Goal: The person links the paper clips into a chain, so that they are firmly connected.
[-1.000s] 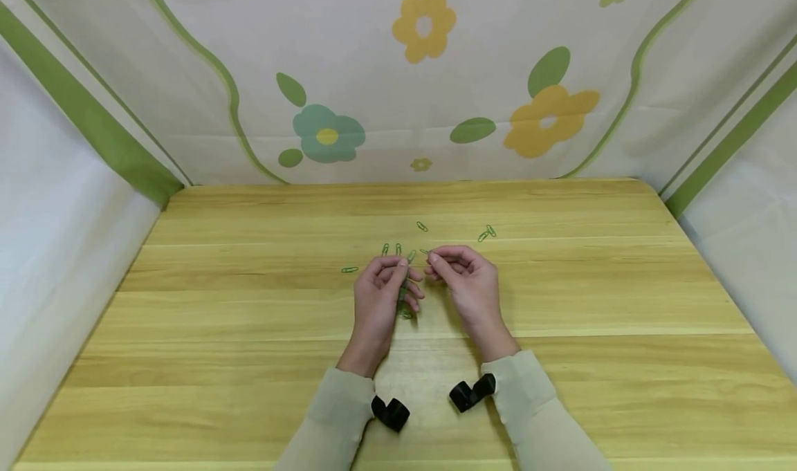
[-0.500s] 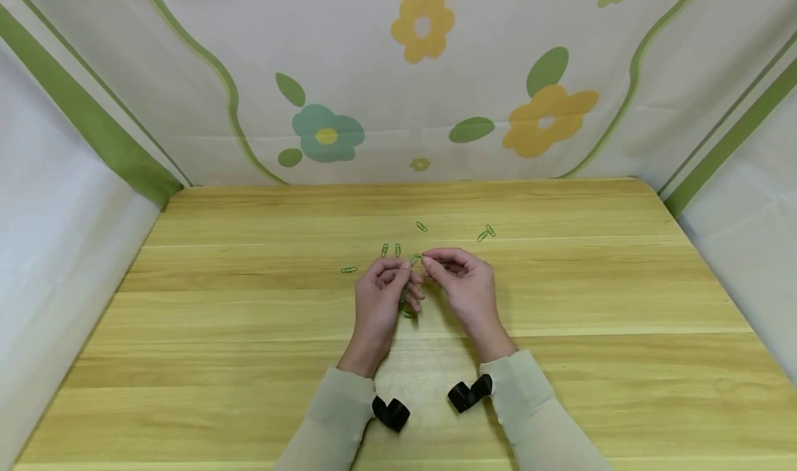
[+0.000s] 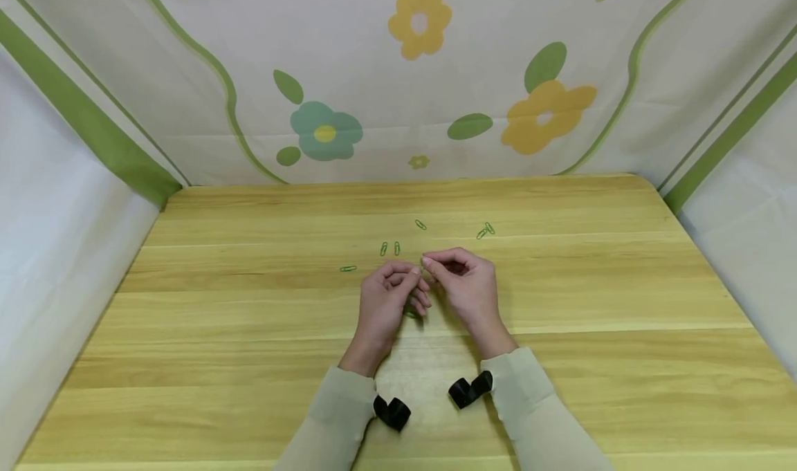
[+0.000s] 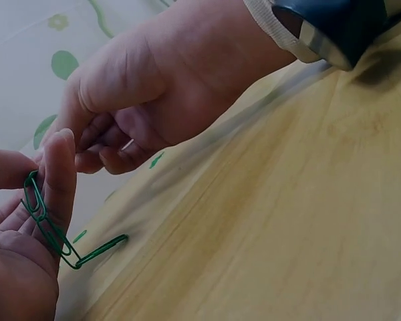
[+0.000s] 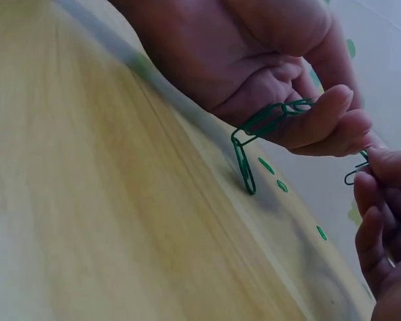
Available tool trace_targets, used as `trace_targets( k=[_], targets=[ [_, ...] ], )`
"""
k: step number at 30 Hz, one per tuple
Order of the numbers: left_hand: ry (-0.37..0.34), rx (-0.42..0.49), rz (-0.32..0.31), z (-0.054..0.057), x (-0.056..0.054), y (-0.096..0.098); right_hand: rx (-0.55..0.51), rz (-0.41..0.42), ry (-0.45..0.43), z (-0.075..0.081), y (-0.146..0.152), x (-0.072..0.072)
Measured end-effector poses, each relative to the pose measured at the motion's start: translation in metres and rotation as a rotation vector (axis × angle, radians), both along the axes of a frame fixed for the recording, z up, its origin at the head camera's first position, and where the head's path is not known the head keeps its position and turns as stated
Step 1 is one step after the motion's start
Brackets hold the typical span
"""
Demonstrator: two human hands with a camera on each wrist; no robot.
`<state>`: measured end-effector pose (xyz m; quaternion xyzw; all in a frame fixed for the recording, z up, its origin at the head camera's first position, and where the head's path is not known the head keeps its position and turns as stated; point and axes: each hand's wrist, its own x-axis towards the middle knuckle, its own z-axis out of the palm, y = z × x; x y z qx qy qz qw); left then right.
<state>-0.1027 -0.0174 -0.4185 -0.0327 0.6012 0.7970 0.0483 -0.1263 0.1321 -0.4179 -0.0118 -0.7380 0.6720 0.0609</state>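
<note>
Near the middle of the table, my left hand (image 3: pixel 387 305) pinches the upper end of a short chain of green paper clips (image 4: pixel 101 250) between thumb and forefinger. The linked clips hang across its fingers, and the lowest dangles free below the hand. Close beside it, my right hand (image 3: pixel 468 290) pinches a single green paper clip (image 5: pixel 349 178) with thumb and forefinger, and its wire peeks out in the right wrist view. The fingertips of both hands almost meet. Fingers cover the spot between them, so I cannot tell whether this clip is hooked to the chain.
Several loose green paper clips lie on the wooden table (image 3: pixel 218 346) beyond the hands: one (image 3: pixel 348 269) at left, a pair (image 3: pixel 383 249) side by side, one (image 3: pixel 420 225) farther back, and two touching (image 3: pixel 486 231) at right. A flowered white curtain (image 3: pixel 398 97) hangs behind.
My left hand has shifted slightly right, bringing the chain's end up to the clip in my right hand. The right hand moved a little left at first; the gap between them has narrowed.
</note>
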Motion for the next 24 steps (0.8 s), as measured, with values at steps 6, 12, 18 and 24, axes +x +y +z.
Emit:
trace_targets(
  k=[6,12,18,24],
  targets=[
    [-0.03,0.014,0.002,0.0,-0.0004,-0.0007,0.055,0.021,0.026,0.0008,0.0006,-0.001],
    [-0.06,0.026,0.019,0.0006,-0.0004,-0.001,0.031,0.106,-0.042,0.0013,-0.0005,-0.0034],
    [-0.078,0.035,0.027,0.0001,-0.001,-0.0005,0.112,0.121,-0.045,-0.0005,0.0007,-0.0041],
    [-0.08,0.033,0.034,-0.0015,-0.0014,0.0,0.167,0.148,-0.026,-0.0023,0.0017,-0.004]
  ],
)
